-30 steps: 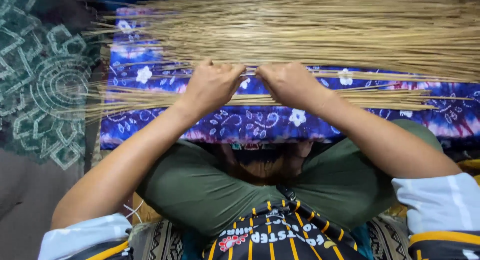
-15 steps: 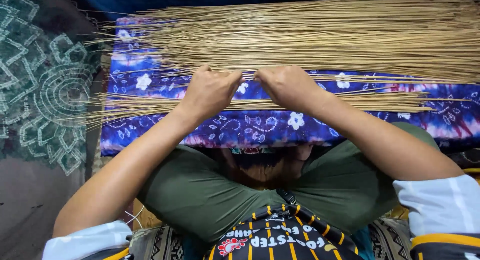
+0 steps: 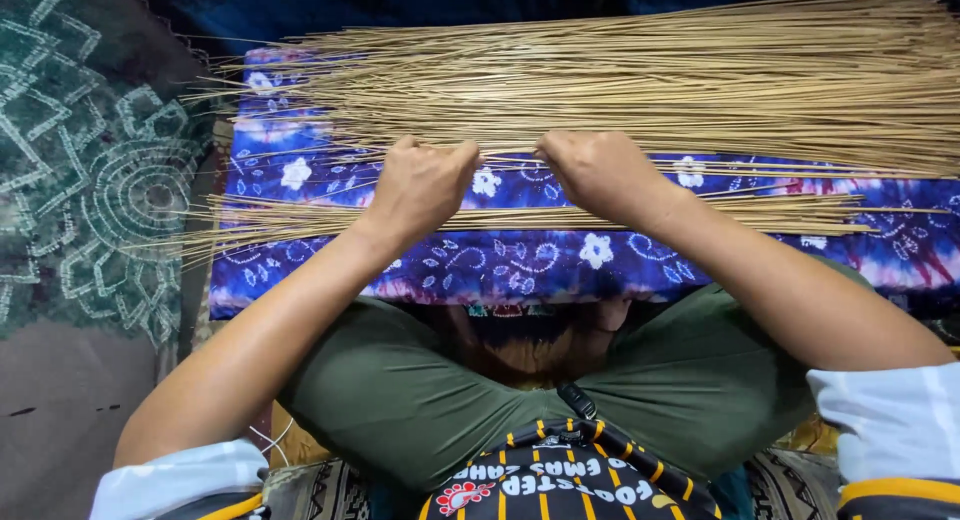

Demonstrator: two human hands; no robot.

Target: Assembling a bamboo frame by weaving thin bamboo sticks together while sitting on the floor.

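Left hand (image 3: 422, 185) and right hand (image 3: 597, 170) both curled shut on a few thin tan sticks (image 3: 520, 160), small bundle (image 3: 300, 220) at 9 o'clock, large pale heap (image 3: 650, 80) at 12 o'clock, blue floral cloth (image 3: 560, 265) beneath

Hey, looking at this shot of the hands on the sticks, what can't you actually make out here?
Head view only:
- Fingertips of the left hand and right hand: curled under, hidden by the knuckles, so the grip on the thin sticks is unclear.
- The big stick pile: its right end is cut off by the frame edge.
- The blue patterned cloth: what lies beneath it is hidden.
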